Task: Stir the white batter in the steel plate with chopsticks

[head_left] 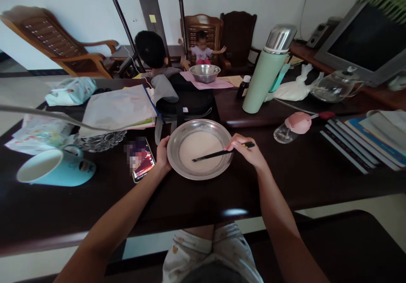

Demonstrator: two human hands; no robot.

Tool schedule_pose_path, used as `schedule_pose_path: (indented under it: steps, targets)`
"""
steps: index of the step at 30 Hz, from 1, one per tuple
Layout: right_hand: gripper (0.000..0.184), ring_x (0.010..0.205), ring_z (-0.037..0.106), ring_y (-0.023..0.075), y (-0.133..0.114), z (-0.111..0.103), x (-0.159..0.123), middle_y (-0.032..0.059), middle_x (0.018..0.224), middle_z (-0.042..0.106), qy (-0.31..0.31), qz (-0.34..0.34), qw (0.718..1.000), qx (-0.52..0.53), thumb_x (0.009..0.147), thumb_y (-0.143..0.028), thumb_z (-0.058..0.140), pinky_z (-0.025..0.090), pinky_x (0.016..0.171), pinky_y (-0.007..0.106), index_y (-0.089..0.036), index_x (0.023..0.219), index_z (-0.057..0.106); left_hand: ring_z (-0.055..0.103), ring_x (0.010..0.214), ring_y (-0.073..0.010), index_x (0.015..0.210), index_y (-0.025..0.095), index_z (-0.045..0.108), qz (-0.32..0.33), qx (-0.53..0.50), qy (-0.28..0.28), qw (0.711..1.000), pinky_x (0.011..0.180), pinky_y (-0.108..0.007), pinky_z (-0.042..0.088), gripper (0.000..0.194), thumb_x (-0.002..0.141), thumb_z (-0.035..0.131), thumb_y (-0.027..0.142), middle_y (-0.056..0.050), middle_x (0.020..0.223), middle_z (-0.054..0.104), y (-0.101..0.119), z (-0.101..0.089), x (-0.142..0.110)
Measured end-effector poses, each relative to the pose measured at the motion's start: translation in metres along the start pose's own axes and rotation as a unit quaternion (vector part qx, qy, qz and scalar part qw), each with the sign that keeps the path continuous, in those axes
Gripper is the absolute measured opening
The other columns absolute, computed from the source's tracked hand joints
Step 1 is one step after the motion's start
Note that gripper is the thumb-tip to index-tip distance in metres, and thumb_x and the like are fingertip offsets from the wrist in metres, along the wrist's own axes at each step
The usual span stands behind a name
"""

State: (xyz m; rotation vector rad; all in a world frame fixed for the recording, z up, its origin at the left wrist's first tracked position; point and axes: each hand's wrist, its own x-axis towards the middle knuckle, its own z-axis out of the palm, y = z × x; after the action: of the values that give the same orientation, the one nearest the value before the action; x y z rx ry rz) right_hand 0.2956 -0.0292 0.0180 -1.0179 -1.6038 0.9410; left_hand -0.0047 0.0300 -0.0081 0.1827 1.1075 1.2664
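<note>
A wide metal bowl (177, 163) stands on the dark table in front of me, with a pale, milky mixture (199, 141) in it. My left hand (163, 152) grips the bowl's left rim, fingers closed against its side. In my right hand (245, 148), at the right rim, is a pair of dark chopsticks (212, 154), held slanting down to the left. Their tips are in the mixture near the middle of the bowl. A phone (143, 159) with a lit screen lies just left of my left hand.
At left stand a light blue mug (57, 168), a glass dish (100, 141) and tissue packs. A green thermos (264, 73), a pink-lidded bottle (293, 126) and stacked books (364, 141) are at right. Behind my bowl lies a black bag (187, 97). Two people sit beyond the table.
</note>
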Motion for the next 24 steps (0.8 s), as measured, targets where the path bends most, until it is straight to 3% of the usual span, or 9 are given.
schedule_pose_path:
  steps: [3, 7, 10, 13, 16, 19, 22, 24]
  targets:
    - [0.052, 0.090, 0.077, 0.0248, 0.0032, 0.0018, 0.0013, 0.0053, 0.082, 0.083, 0.018, -0.015, 0.999, -0.027, 0.095, -0.076, 0.071, 0.063, 0.087, 0.042, -0.029, 0.077, 0.085, 0.084, 0.091, -0.0368, 0.073, 0.022, 0.072, 0.002, 0.001, 0.002, 1.000, 0.086, -0.046, 0.069, 0.017, 0.087, 0.069, 0.030, -0.006, 0.063, 0.074, 0.0001, 0.0012, -0.0005]
    - [0.052, 0.083, 0.078, 0.0229, 0.0058, -0.0041, -0.0009, 0.0047, 0.080, 0.081, 0.078, -0.010, 0.997, -0.010, 0.099, -0.071, 0.070, 0.062, 0.083, 0.040, -0.028, 0.073, 0.083, 0.084, 0.091, -0.0359, 0.072, 0.021, 0.072, 0.000, 0.001, 0.009, 1.000, 0.087, -0.046, 0.069, 0.022, 0.091, 0.063, 0.028, -0.007, 0.065, 0.075, 0.0005, 0.0048, -0.0035]
    - [0.054, 0.075, 0.076, 0.0215, 0.0037, -0.0043, -0.0017, 0.0039, 0.076, 0.079, 0.039, -0.004, 0.999, 0.015, 0.101, -0.070, 0.068, 0.062, 0.081, 0.040, -0.027, 0.071, 0.081, 0.083, 0.090, -0.0349, 0.072, 0.021, 0.072, 0.000, 0.000, 0.009, 1.000, 0.087, -0.045, 0.069, 0.024, 0.093, 0.060, 0.027, -0.007, 0.064, 0.075, 0.0008, 0.0045, -0.0038]
    - [0.051, 0.084, 0.077, 0.0238, 0.0019, 0.0005, 0.0001, 0.0052, 0.080, 0.082, -0.006, -0.011, 1.000, -0.003, 0.098, -0.072, 0.070, 0.063, 0.085, 0.042, -0.029, 0.076, 0.084, 0.083, 0.088, -0.0353, 0.074, 0.021, 0.073, -0.001, 0.002, -0.006, 1.000, 0.086, -0.045, 0.069, 0.018, 0.088, 0.068, 0.030, -0.006, 0.064, 0.075, 0.0014, 0.0018, -0.0025]
    - [0.050, 0.091, 0.077, 0.0252, 0.0026, 0.0015, 0.0010, 0.0057, 0.083, 0.083, 0.026, -0.015, 0.999, -0.023, 0.096, -0.074, 0.072, 0.062, 0.086, 0.043, -0.030, 0.077, 0.085, 0.083, 0.086, -0.0353, 0.074, 0.021, 0.073, -0.010, 0.006, -0.013, 1.000, 0.085, -0.045, 0.069, 0.018, 0.088, 0.069, 0.032, -0.006, 0.063, 0.074, 0.0023, 0.0016, -0.0034]
    - [0.052, 0.082, 0.077, 0.0225, 0.0034, -0.0028, -0.0010, 0.0042, 0.078, 0.079, 0.079, -0.006, 0.997, -0.002, 0.098, -0.071, 0.071, 0.062, 0.083, 0.040, -0.028, 0.072, 0.083, 0.084, 0.088, -0.0350, 0.075, 0.021, 0.073, -0.017, 0.003, 0.001, 1.000, 0.085, -0.045, 0.070, 0.025, 0.094, 0.061, 0.030, -0.006, 0.063, 0.074, 0.0029, 0.0048, -0.0068]
    - [0.054, 0.072, 0.076, 0.0199, 0.0020, -0.0042, -0.0024, 0.0028, 0.075, 0.077, 0.054, 0.003, 0.998, 0.024, 0.100, -0.070, 0.070, 0.061, 0.081, 0.038, -0.027, 0.069, 0.081, 0.084, 0.088, -0.0348, 0.074, 0.020, 0.072, -0.011, 0.000, 0.012, 1.000, 0.086, -0.045, 0.070, 0.028, 0.096, 0.057, 0.027, -0.007, 0.064, 0.075, 0.0030, 0.0069, -0.0085]
    - [0.053, 0.077, 0.077, 0.0211, 0.0011, -0.0017, -0.0015, 0.0036, 0.077, 0.079, 0.012, -0.002, 1.000, 0.018, 0.100, -0.071, 0.070, 0.061, 0.083, 0.039, -0.027, 0.072, 0.082, 0.084, 0.087, -0.0348, 0.074, 0.020, 0.072, -0.006, -0.002, 0.009, 1.000, 0.085, -0.045, 0.070, 0.024, 0.093, 0.061, 0.027, -0.007, 0.063, 0.074, 0.0030, 0.0064, -0.0080]
